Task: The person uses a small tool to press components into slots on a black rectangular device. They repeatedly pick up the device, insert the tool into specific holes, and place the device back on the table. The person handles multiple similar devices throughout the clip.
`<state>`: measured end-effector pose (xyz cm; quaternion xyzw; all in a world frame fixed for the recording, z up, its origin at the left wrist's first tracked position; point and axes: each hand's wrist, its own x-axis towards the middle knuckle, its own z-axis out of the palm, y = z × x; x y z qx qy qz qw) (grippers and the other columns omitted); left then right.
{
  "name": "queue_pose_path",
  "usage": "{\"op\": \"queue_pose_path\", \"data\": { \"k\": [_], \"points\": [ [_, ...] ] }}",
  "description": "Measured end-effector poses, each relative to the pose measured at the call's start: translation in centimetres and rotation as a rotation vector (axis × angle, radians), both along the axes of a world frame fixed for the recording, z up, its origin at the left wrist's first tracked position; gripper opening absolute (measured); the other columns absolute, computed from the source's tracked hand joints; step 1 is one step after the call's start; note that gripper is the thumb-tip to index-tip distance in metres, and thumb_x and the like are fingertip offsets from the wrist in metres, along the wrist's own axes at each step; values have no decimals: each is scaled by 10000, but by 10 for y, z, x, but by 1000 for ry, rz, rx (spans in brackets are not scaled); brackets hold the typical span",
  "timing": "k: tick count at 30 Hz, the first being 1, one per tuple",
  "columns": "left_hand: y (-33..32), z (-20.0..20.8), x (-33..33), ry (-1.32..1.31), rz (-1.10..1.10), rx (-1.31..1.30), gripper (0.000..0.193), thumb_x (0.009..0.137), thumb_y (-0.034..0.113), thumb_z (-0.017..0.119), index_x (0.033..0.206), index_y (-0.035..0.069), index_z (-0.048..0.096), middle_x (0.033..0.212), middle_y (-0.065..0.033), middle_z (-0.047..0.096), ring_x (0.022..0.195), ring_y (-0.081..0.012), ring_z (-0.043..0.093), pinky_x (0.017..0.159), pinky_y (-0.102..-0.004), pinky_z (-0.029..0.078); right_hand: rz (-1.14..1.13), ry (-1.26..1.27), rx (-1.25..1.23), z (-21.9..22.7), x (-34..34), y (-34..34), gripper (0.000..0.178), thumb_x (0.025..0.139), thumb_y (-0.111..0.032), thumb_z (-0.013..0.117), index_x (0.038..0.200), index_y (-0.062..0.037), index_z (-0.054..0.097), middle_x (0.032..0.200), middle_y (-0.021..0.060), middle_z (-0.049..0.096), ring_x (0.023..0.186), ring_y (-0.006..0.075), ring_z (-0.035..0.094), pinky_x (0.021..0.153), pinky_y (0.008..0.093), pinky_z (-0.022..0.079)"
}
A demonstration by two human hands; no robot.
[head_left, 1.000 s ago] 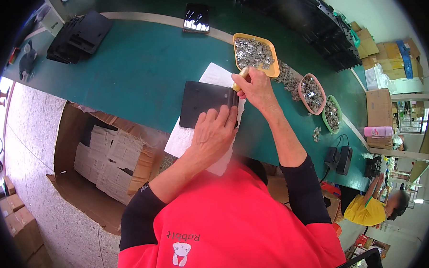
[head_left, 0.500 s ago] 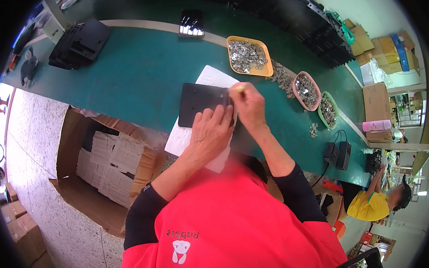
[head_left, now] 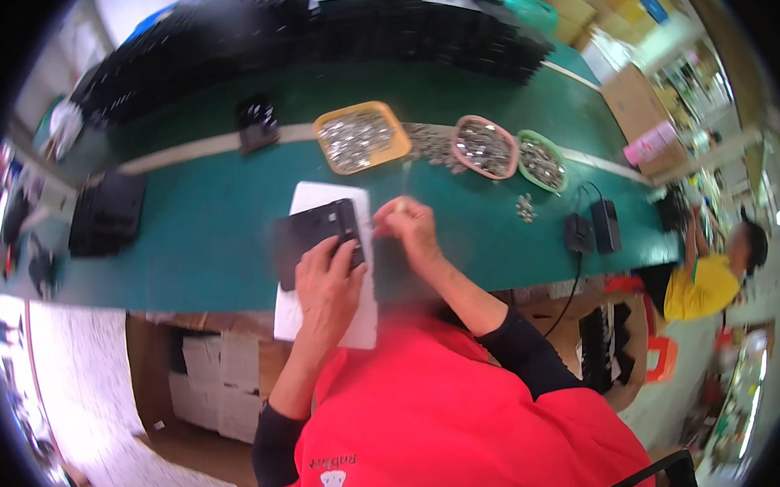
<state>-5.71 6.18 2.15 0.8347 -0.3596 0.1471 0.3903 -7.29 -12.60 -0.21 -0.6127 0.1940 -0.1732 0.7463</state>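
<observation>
A black plastic panel (head_left: 307, 233), flat with a ribbed strip along its right side, lies on a white padded sheet (head_left: 321, 194) and overhangs the sheet's left edge. My left hand (head_left: 327, 285) rests on the panel's near right part, fingers outstretched and a little apart. Just right of the panel, off its edge, my right hand (head_left: 417, 234) is closed in a pinch. A thin, pale stick-like tool (head_left: 406, 177) points up from it, blurred; its kind cannot be made out.
Beyond my hands on the green table (head_left: 206, 225) stand yellow (head_left: 331, 159), pink (head_left: 513, 164) and green (head_left: 554, 182) baskets of small metal parts. Black panels are stacked at the back (head_left: 381, 39) and left (head_left: 106, 212). Power adapters (head_left: 605, 225) lie right; a person in yellow (head_left: 701, 286) sits beyond.
My right hand has come off the panel's right edge and now stands apart from it. My left hand stays on the panel. The whole view has turned and shifted.
</observation>
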Motion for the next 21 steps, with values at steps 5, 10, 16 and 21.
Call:
{"op": "queue_pose_path", "data": {
  "k": [5,10,16,21],
  "points": [
    [-5,37,5,-142,-48,-107,400,763,98,758,1143,58,638,1184,-139,590,1014,-307,569,858,-408,427,135,30,47,29,-21,6,131,880,-128,643,891,2,649,683,0,582,507,47,480,435,217,348],
    [-26,45,4,-177,-164,6,457,718,74,766,1156,88,636,1231,-116,565,866,-244,555,817,-388,406,193,-57,123,60,-41,8,181,931,-179,642,963,-1,654,668,-31,567,496,17,449,410,191,315],
    [-63,68,0,-15,-301,-121,435,736,-4,717,1157,62,633,1212,-126,586,951,-235,588,800,-333,466,138,-99,163,67,-62,-24,220,951,-200,608,1032,0,651,686,-21,582,511,24,467,423,193,329],
    [-87,117,10,1000,-464,-622,294,909,43,566,1197,-7,603,1180,-99,625,970,-157,611,833,-283,484,-78,-161,-26,66,-59,-74,265,955,-171,600,1155,1,624,696,-21,571,520,40,475,459,197,354]
  ]
}}
